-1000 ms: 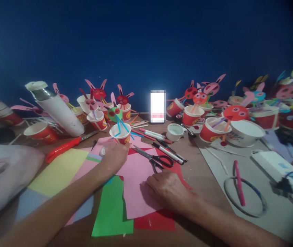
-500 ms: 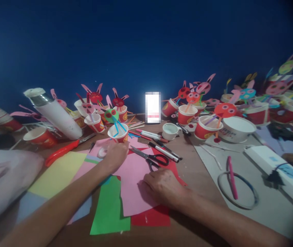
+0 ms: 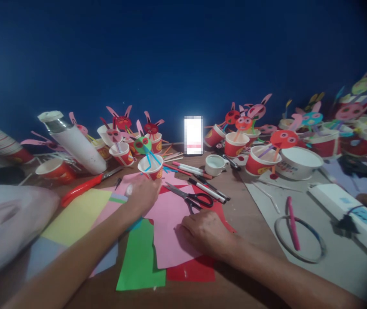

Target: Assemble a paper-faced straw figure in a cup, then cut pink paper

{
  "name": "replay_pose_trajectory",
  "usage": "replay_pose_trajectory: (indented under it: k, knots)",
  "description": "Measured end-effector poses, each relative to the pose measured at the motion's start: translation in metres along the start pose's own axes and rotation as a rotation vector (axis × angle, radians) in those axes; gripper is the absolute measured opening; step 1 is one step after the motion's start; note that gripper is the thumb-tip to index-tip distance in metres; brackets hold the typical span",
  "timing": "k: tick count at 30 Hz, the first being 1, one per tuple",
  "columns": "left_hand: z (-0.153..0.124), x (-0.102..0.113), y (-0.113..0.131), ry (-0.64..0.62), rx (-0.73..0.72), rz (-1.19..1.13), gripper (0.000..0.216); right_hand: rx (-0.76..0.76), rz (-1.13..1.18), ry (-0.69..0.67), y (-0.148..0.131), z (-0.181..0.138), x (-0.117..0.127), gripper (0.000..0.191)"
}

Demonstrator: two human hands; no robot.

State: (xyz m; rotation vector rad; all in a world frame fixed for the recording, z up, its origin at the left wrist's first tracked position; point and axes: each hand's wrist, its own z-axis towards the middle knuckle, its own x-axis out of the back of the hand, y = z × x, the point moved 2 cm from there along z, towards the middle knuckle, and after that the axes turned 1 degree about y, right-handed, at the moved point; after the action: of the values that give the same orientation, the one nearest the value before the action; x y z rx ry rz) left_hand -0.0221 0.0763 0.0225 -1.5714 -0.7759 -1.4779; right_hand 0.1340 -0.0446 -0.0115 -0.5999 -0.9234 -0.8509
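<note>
My left hand (image 3: 144,197) is closed, knuckles up, right in front of the foot of a red-and-white paper cup (image 3: 154,172). Whether it touches the cup or pinches something small cannot be made out. From that cup rises a green paper face (image 3: 142,146) with a pink ear and blue straws. On a sheet of pink paper (image 3: 167,240) rests my right hand (image 3: 204,229), its fingers curled under and their tips hidden. Black-handled scissors (image 3: 188,197) lie just beyond it, blades towards the left. Green paper (image 3: 140,262) and red paper (image 3: 191,272) stick out beneath the pink sheet.
Several paper cups with rabbit-like faces (image 3: 285,139) line the back. Markers (image 3: 207,190), a small white cup (image 3: 215,165) and a bright, pixelated upright screen (image 3: 194,134) stand mid-table. At left are a red-handled knife (image 3: 83,189) and white tumbler (image 3: 74,143); at right, a power strip (image 3: 347,214).
The whole view has shifted slightly to the right in the picture. Both hands keep their places against the cup and the pink paper.
</note>
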Motion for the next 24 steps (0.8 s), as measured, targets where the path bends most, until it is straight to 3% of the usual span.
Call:
replay_pose_trajectory:
  k: [13,24]
  knots:
    - [0.017,-0.007,0.011,-0.028,0.004,0.046,0.03,0.017,0.019,-0.035,0.003,-0.001,-0.001,0.024]
    - [-0.005,0.012,-0.009,0.097,0.047,-0.084,0.026,-0.021,0.033,-0.084,0.002,0.001,0.0,0.027]
